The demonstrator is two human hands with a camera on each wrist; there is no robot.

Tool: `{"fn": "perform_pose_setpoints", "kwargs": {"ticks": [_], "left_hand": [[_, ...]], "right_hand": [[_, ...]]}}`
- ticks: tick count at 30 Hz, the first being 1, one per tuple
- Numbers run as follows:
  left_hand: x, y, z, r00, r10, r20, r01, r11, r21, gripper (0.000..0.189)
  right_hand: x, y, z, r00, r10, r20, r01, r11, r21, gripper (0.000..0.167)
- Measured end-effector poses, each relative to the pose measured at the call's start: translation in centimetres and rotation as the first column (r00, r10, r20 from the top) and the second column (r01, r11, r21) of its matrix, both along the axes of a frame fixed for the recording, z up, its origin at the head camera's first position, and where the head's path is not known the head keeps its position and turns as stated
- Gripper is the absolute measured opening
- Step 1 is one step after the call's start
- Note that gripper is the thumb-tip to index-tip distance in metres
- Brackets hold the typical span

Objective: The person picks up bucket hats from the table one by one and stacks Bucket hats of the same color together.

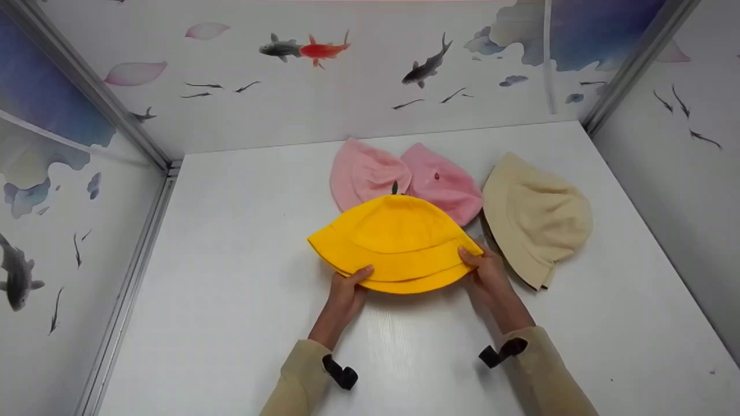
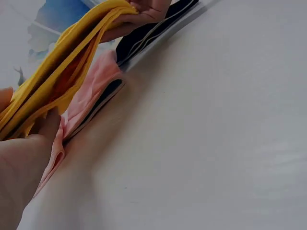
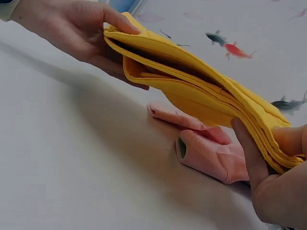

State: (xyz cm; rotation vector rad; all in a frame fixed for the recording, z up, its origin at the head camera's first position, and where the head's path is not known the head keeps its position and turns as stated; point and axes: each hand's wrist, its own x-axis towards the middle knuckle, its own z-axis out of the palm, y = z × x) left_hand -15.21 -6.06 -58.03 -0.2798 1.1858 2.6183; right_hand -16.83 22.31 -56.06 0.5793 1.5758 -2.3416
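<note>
Both hands hold a yellow bucket hat [image 1: 399, 242], folded flat, above the white table. My left hand [image 1: 348, 287] pinches the brim at its lower left, thumb on top and fingers beneath. On the other side my right hand [image 1: 487, 268] grips the brim's right corner the same way. The right wrist view shows the hat's folded layers [image 3: 206, 86] edge-on, lifted off the table. A small green stem tops the crown. Behind it lie a light pink hat [image 1: 367, 173] and a darker pink hat [image 1: 442, 182], both partly covered by the yellow one.
A beige bucket hat [image 1: 540, 214] lies folded to the right, close to my right hand. The white table [image 1: 231, 260] meets printed wall panels [image 1: 358, 86] at the back and sides, with metal frame posts [image 1: 130, 115] in the corners.
</note>
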Motion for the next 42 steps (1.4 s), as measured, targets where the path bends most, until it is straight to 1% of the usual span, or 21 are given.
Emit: {"fn": "perform_pose_setpoints", "kwargs": {"ticks": [2,5,8,10,13,17,21,23,25,28,32,35,39,40,42], "left_hand": [[0.2,0.2,-0.2,1.0,-0.006,0.008,0.006,1.0,0.022,0.058],[0.4,0.4,-0.5,1.0,-0.014,0.014,0.013,0.999,0.043,0.061],[0.5,0.2,-0.6,1.0,-0.01,0.003,0.01,0.999,0.04,0.057],[0.5,-0.1,-0.6,1.0,-0.003,-0.005,0.003,0.999,0.036,0.055],[0.6,-0.6,-0.5,1.0,0.013,-0.011,-0.012,0.999,0.036,0.054],[0.9,-1.4,-0.5,0.999,0.039,0.013,-0.04,0.998,0.043,0.052],[1.1,-2.2,-0.5,0.997,0.065,0.03,-0.066,0.997,0.042,0.05],[1.1,-2.6,-0.4,0.996,0.084,0.036,-0.085,0.996,0.039,0.05],[1.1,-3.1,-0.4,0.994,0.103,0.041,-0.105,0.994,0.032,0.051],[1.1,-3.8,-0.2,0.99,0.129,0.06,-0.13,0.992,0.007,0.051],[1.3,-5.1,0.0,0.989,0.125,0.074,-0.122,0.992,-0.035,0.052],[1.4,-6.3,0.1,0.992,0.102,0.075,-0.099,0.994,-0.045,0.053],[1.4,-8.0,0.1,0.993,0.081,0.089,-0.079,0.996,-0.028,0.052],[1.4,-8.4,0.1,0.992,0.082,0.094,-0.08,0.997,-0.023,0.052],[1.4,-9.5,0.1,0.988,0.109,0.107,-0.107,0.994,-0.025,0.051]], "right_hand": [[0.0,-0.3,0.0,1.0,0.005,-0.015,-0.005,1.0,-0.015,0.06],[0.0,-0.6,0.0,0.999,0.018,-0.029,-0.018,1.0,-0.003,0.06],[0.0,-0.8,0.0,0.998,0.04,-0.042,-0.039,0.999,0.012,0.06],[0.0,-0.9,-0.1,0.998,0.05,-0.035,-0.049,0.999,0.023,0.058],[-0.2,-1.2,-0.2,0.997,0.069,-0.02,-0.068,0.997,0.042,0.058],[-0.4,-1.7,-0.4,0.995,0.102,-0.009,-0.101,0.993,0.06,0.061],[-0.4,-2.1,-0.7,0.99,0.135,-0.04,-0.132,0.989,0.058,0.057],[-0.4,-2.4,-0.8,0.986,0.154,-0.063,-0.151,0.988,0.037,0.054],[-0.3,-2.6,-0.9,0.985,0.158,-0.073,-0.158,0.987,0.019,0.053],[-0.2,-3.0,-1.1,0.98,0.182,-0.077,-0.184,0.983,-0.025,0.055],[-0.3,-3.5,-1.2,0.983,0.167,-0.07,-0.17,0.985,-0.04,0.056],[-0.5,-4.1,-1.2,0.985,0.159,-0.069,-0.16,0.987,-0.01,0.054],[-0.6,-4.9,-1.2,0.982,0.169,-0.088,-0.166,0.985,0.049,0.05],[-0.6,-5.1,-1.2,0.979,0.176,-0.1,-0.169,0.983,0.072,0.049],[-0.7,-5.8,-1.1,0.974,0.192,-0.122,-0.181,0.978,0.101,0.049]]}}
